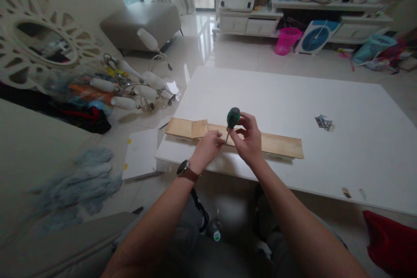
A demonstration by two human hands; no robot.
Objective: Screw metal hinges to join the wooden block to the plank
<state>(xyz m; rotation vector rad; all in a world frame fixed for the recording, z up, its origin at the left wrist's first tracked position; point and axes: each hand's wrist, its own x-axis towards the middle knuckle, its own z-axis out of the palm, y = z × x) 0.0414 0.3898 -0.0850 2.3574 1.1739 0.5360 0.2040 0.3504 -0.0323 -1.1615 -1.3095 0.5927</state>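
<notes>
A long wooden board (pixel 282 144) lies along the near edge of a white tabletop (pixel 276 95), with a short wooden piece (pixel 199 129) on its left part. My right hand (pixel 249 139) grips a screwdriver (pixel 233 118) by its green handle; the shaft points down at the board's near side. At the shaft's tip, the fingers of my left hand (pixel 209 145) are pinched together against the board. Whatever they hold, if anything, is too small to make out. A watch (pixel 183 167) is on my left wrist.
Small metal hardware pieces (pixel 324 123) lie on the tabletop to the right. Two small items sit near its front right edge, one of them a yellow and dark piece (pixel 346 192). A white panel (pixel 140 154) stands at the left, near a chandelier (pixel 143 89) on the floor.
</notes>
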